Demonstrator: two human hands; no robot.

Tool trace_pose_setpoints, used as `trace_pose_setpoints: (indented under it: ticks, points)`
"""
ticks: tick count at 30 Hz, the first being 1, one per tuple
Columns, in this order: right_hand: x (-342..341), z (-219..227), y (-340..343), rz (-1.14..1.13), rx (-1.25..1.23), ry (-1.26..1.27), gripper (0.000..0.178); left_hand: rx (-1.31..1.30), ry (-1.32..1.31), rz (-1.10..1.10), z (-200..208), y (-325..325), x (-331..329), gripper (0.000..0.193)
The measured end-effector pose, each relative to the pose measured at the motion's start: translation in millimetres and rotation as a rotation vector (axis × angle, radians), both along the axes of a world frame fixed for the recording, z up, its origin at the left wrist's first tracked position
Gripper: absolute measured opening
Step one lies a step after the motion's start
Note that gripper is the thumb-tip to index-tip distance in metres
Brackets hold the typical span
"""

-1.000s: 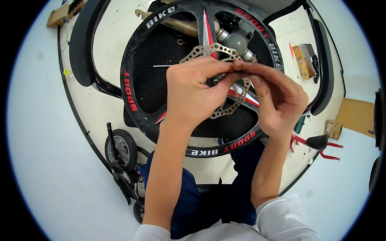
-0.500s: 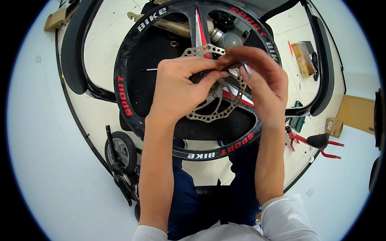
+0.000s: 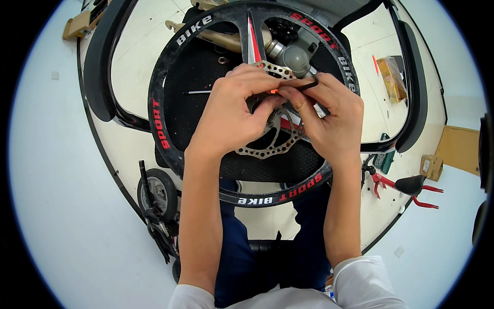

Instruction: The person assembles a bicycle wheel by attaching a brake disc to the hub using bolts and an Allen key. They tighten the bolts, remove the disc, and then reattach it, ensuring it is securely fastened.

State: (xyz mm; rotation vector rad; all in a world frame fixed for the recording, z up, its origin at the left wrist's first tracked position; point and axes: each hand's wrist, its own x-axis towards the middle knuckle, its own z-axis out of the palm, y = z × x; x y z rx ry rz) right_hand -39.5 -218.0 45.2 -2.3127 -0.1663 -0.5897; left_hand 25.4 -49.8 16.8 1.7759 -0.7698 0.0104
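Under the black spoked wheel (image 3: 172,159) spreads a dark chair seat (image 3: 188,118), and at the wheel's centre sits a drilled metal disc (image 3: 265,153). Above that centre, the right hand (image 3: 335,114) pinches a thin bent dark rod (image 3: 316,81) between its fingers; the left hand (image 3: 234,110) meets it with curled fingers, their own hold unclear.

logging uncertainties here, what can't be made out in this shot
Head view, throughout:
Brake disc: upper-left part hidden by the left hand.
Dark bent rod: one end hidden at the right hand.
Orange spot between the hands: too small to identify.
Small-wheeled frame, lower left: partly behind the left forearm.
Chair backrest: cut off by the top edge.
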Motion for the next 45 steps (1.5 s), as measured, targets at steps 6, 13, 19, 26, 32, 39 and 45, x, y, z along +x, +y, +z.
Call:
trace_pose_setpoints:
  ticks: [6,13,19,26,32,39,45]
  points:
    - [2.9,5.1,10.4,0.080,0.176,0.129,0.018,0.043,0.114,0.078,-0.1,1.9,-0.6,0.017]
    - [-48.8,99.4,19.5,0.106,-0.334,0.468,0.034,0.041,0.123,0.102,-3.9,-15.1,2.6,0.019]
    - [-64.9,119.6,60.6,0.518,-0.426,0.433,0.032,0.049,0.121,0.119,-0.3,-3.8,5.8,0.017]
    - [-65.8,120.4,55.0,0.598,-0.424,0.479,0.031,0.066,0.159,0.125,-6.4,2.4,2.7,0.018]
    - [-60.1,136.2,10.4,0.275,-0.311,0.654,0.029,0.062,0.175,0.133,-4.6,1.1,0.4,0.020]
    - [2.6,34.1,-6.5,0.089,0.157,0.119,0.027,0.020,0.130,0.112,-3.8,-5.8,3.8,0.020]
    - [10.0,19.1,10.3,0.082,0.504,0.236,0.017,0.062,0.129,0.018,2.5,3.4,6.1,0.021]
